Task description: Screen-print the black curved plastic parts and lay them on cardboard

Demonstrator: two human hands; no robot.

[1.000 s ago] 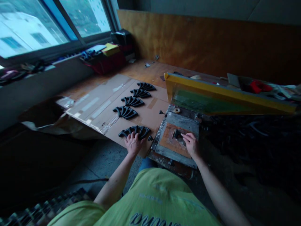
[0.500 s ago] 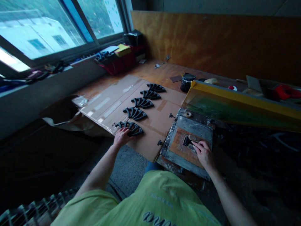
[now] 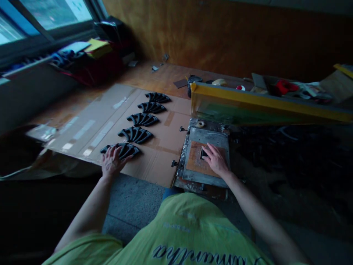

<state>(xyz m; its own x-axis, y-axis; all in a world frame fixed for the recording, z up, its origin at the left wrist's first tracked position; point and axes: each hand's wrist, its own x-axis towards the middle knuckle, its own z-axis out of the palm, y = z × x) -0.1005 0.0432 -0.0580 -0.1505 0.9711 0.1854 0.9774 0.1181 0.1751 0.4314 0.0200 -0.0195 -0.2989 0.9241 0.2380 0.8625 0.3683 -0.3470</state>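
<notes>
Several fanned rows of curved black pieces (image 3: pixel 135 135) lie on a flattened cardboard sheet. My left hand (image 3: pixel 111 163) rests over the nearest row (image 3: pixel 128 151), its fingers spread and touching the pieces; none is lifted. My right hand (image 3: pixel 216 160) is over a brown board (image 3: pixel 193 162) fixed on a grey metal plate (image 3: pixel 223 136). A small black piece (image 3: pixel 202 154) sits on that board, partly covered by the fingers of my right hand, which are apart and at its edge.
A yellow-edged screen frame (image 3: pixel 248 97) stands raised behind the plate. Clamp knobs (image 3: pixel 174 163) stick out at the plate's left side. A roll of tape (image 3: pixel 200 124) and a dark pot (image 3: pixel 193 82) are behind. Dark pieces (image 3: pixel 275 158) are heaped on the right.
My right hand has released the black piece onto the brown board and spread its fingers. My left hand has spread further over the nearest row. The view has turned right.
</notes>
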